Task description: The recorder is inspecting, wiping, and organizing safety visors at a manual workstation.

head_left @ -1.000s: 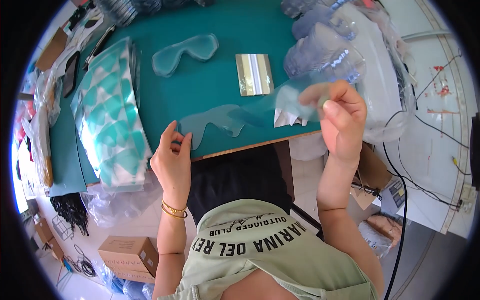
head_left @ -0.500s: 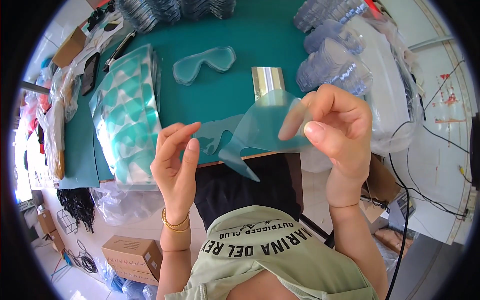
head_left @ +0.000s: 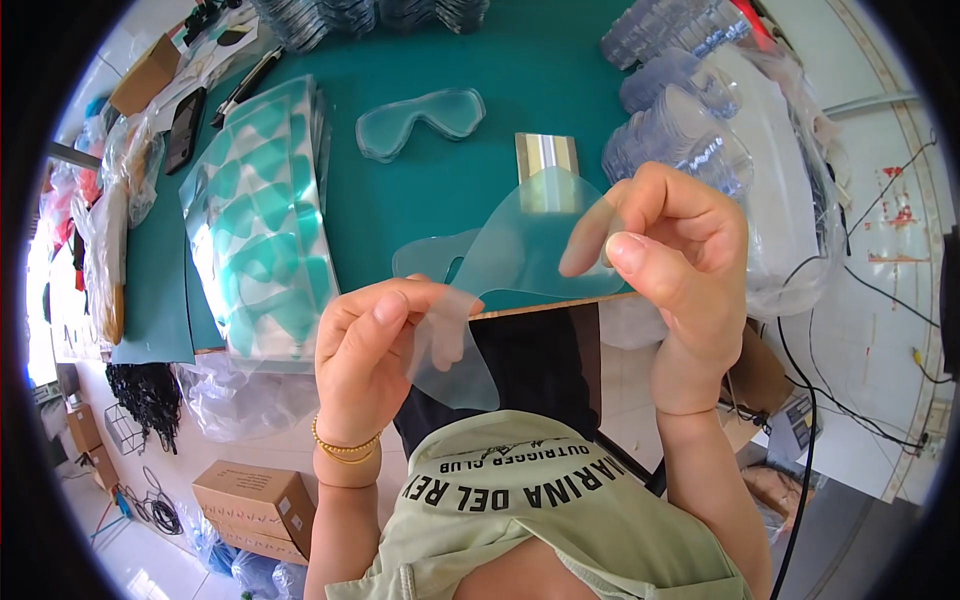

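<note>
A clear goggle-shaped plastic lens (head_left: 535,235) hangs in the air before me, tilted. My right hand (head_left: 672,255) pinches its right end between thumb and forefinger. Around its lower left part close the bent fingers of my left hand (head_left: 375,345). The forefinger lies across the lens, and other fingertips show through the plastic. Behind it, a second clear lens (head_left: 425,256) lies at the near edge of the green table mat, partly covered. Farther off rests a small stack of goggle-shaped lenses (head_left: 420,122). A rectangular shiny plate (head_left: 546,150) sits partly behind the held lens.
On the left lies a pile of sheets with green lens shapes (head_left: 265,210), beside a black phone (head_left: 184,130). Stacks of clear lenses (head_left: 680,145) stand at the right, more (head_left: 320,18) at the far edge. A cardboard box (head_left: 255,508) is on the floor.
My left hand has moved right and closed on the left part of the lens, which now hangs lower and closer to it. My right hand keeps its pinch. The view has shifted slightly.
</note>
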{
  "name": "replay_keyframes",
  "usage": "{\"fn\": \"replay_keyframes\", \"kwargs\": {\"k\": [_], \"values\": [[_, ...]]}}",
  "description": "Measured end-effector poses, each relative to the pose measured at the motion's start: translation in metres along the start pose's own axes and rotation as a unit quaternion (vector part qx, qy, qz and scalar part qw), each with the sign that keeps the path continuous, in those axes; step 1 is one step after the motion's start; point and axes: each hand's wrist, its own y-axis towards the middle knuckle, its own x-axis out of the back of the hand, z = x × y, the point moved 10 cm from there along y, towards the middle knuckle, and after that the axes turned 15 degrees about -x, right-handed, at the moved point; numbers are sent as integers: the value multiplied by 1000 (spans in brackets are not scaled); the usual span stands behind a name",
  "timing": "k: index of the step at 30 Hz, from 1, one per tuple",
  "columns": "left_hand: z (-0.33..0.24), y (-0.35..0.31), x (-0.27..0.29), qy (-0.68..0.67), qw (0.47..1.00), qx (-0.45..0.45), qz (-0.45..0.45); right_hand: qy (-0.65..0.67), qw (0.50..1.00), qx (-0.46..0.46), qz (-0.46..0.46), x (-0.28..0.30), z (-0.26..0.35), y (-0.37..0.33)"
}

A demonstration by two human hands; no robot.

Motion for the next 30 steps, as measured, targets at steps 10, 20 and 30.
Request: {"fn": "replay_keyframes", "kwargs": {"k": [10,20,30], "values": [[14,-4,13,-28,998,31,-47,-19,1000,14,0,-1,3,1],[-8,-9,40,109,970,-138,-169,-185,951,193,-157,-6,29,-18],[8,-14,18,-163,968,-98,-163,-487,774,404,-37,-87,10,-48]]}}
